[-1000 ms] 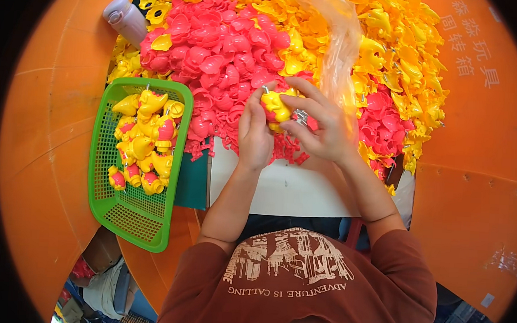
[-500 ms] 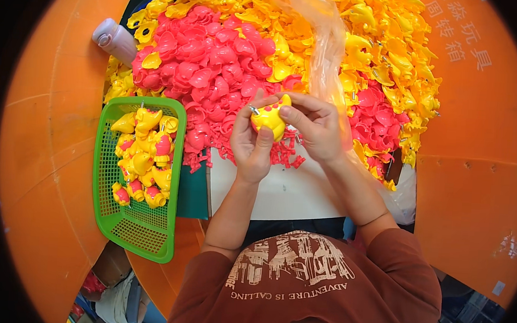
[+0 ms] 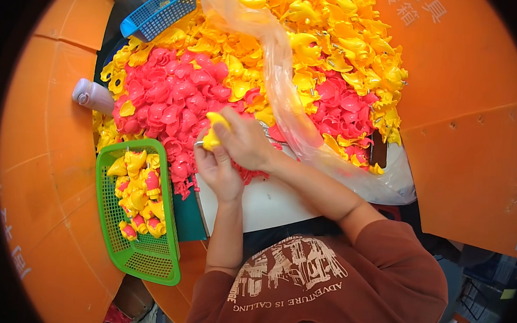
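A glossy yellow plastic toy figure is held between my two hands, above the front edge of the pink heap. My left hand grips it from below, and a short metal pin juts out on that side. Wrapped over its right side, my right hand hides much of the figure. Behind my right wrist, a bit of shiny metal lies near the pink pieces. Assembled yellow and pink toy figures fill the upper part of a green plastic basket to the left.
Pink shell pieces and yellow shell pieces are heaped across the table, with a clear plastic bag draped over them. A white board lies before me. A lilac bottle, blue basket and orange panels stand around.
My view has shifted. Both hands have moved left relative to the board with the toy figure, which has been turned. My right hand now covers more of it.
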`<state>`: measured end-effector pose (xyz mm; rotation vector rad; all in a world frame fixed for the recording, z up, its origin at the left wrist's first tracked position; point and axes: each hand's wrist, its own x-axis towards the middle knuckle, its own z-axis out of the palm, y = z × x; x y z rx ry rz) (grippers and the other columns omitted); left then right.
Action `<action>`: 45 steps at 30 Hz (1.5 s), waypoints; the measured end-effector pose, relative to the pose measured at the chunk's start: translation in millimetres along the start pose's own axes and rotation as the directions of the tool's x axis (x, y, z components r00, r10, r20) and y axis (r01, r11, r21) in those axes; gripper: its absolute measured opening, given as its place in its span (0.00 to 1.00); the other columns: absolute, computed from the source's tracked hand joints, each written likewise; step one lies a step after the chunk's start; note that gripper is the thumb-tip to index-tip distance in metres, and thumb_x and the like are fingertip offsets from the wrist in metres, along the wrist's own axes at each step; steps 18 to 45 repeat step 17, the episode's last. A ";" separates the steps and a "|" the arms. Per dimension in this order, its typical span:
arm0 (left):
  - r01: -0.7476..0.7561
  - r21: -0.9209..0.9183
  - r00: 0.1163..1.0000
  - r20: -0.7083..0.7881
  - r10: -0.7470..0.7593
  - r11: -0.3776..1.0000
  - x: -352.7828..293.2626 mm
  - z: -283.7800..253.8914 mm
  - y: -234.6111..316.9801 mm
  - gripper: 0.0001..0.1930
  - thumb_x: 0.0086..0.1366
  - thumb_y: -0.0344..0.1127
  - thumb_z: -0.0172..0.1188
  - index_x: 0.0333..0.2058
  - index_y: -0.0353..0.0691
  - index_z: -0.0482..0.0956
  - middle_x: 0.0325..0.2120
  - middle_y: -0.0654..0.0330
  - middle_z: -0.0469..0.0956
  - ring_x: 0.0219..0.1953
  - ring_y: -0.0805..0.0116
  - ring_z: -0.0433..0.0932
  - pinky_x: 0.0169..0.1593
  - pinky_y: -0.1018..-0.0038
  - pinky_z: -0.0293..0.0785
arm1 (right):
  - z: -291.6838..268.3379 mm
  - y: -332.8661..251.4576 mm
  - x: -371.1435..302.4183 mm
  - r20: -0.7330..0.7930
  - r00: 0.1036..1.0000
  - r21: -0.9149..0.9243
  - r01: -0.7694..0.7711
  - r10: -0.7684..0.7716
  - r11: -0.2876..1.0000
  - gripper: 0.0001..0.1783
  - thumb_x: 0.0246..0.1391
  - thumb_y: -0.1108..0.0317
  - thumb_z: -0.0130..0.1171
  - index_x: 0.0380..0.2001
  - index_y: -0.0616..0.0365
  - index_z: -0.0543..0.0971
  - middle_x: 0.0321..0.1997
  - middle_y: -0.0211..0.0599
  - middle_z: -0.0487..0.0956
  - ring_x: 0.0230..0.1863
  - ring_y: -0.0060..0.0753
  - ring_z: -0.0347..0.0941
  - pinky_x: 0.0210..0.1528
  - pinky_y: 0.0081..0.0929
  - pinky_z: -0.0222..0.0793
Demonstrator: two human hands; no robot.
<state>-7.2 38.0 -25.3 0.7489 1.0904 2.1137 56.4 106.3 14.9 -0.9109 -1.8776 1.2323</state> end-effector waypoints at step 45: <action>0.339 0.060 0.930 0.130 -0.344 0.939 26.3 21.3 4.6 0.25 0.66 0.41 0.51 0.56 0.35 0.60 0.53 0.46 0.67 0.53 0.53 0.70 0.60 0.61 0.61 | -148.0 58.2 37.7 -0.424 0.898 -0.691 -0.236 -0.119 0.683 0.11 0.43 0.61 0.59 0.29 0.54 0.81 0.25 0.42 0.80 0.29 0.44 0.77 0.32 0.40 0.71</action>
